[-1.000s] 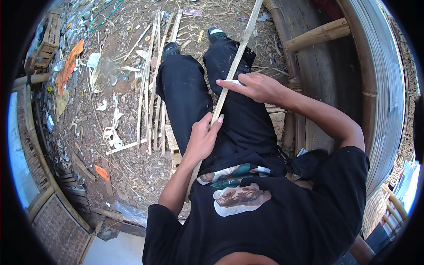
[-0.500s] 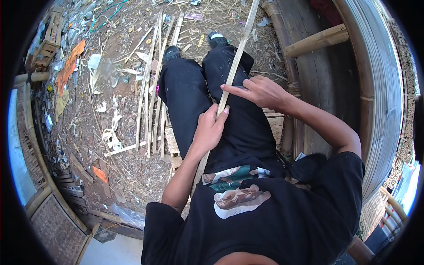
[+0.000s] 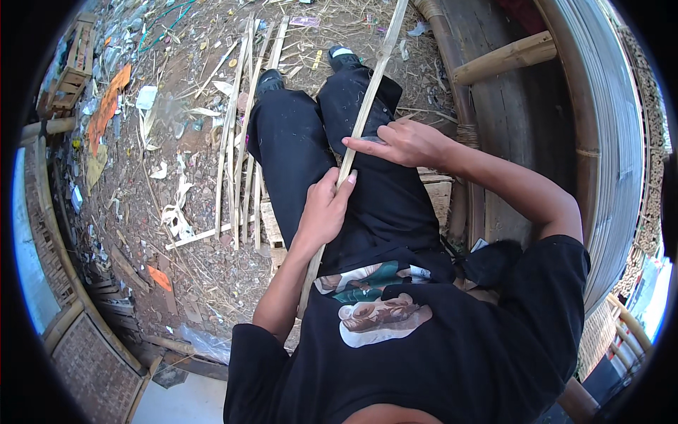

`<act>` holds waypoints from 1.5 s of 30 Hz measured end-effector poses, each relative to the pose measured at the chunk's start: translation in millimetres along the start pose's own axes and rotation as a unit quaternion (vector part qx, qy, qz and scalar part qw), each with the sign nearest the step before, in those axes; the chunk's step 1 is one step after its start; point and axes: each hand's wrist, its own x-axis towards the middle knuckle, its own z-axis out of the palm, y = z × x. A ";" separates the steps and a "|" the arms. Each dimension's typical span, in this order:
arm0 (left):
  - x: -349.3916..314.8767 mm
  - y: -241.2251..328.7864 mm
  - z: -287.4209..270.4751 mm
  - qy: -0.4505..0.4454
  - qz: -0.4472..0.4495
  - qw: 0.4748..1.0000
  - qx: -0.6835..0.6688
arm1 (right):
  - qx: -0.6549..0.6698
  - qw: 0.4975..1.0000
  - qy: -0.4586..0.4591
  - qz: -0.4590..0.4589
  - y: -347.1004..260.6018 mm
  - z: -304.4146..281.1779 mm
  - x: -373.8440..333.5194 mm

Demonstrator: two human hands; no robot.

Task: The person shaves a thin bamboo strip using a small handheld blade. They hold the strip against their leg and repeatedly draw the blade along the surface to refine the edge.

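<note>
A long, pale bamboo strip (image 3: 370,95) runs slantwise over my lap, from beside my left side up past my knees. My left hand (image 3: 324,210) is closed around it near mid-thigh, thumb laid along the top. Just beyond, my right hand (image 3: 413,143) is curled, with its index finger stretched across the strip. Under that finger shows a short greyish blade (image 3: 376,140), seemingly a small knife; its handle is hidden in my fist.
Several more bamboo strips (image 3: 230,141) lie on the littered ground to the left of my legs. A bamboo frame (image 3: 505,58) with a rail stands close on the right. At far left is a wooden crate (image 3: 76,60); woven panels (image 3: 94,367) edge the lower left.
My hands and the bamboo strip have shifted slightly left in view. The right hand stays at nearly the same spot along the strip, and both grips look unchanged.
</note>
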 end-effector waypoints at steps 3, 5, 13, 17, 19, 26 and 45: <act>-5.8 6.3 -1.8 -0.001 -0.019 1.000 -0.019 | -0.022 1.000 -0.016 -0.003 -1.6 -0.7 0.8; -8.6 5.8 -2.8 -0.004 -0.025 0.999 -0.033 | -0.029 1.000 -0.002 0.004 -0.4 1.9 -0.8; -25.5 5.8 -5.4 -0.015 -0.051 0.996 -0.078 | -0.027 1.000 -0.002 0.013 -5.2 8.0 -0.3; -30.9 0.7 -6.1 -0.019 -0.051 0.995 -0.081 | -0.007 0.999 -0.005 0.033 -4.4 8.8 -0.9; -35.7 -3.6 -7.4 -0.019 -0.056 0.995 -0.079 | -0.018 1.000 -0.004 0.024 -7.3 6.1 1.3; -46.7 -7.2 -10.9 -0.007 -0.061 0.994 -0.087 | 0.003 0.998 0.003 0.061 -7.5 13.0 1.7; -79.4 -21.8 -14.1 0.022 -0.028 0.999 -0.024 | 0.043 0.994 -0.002 0.098 -13.7 12.4 -0.3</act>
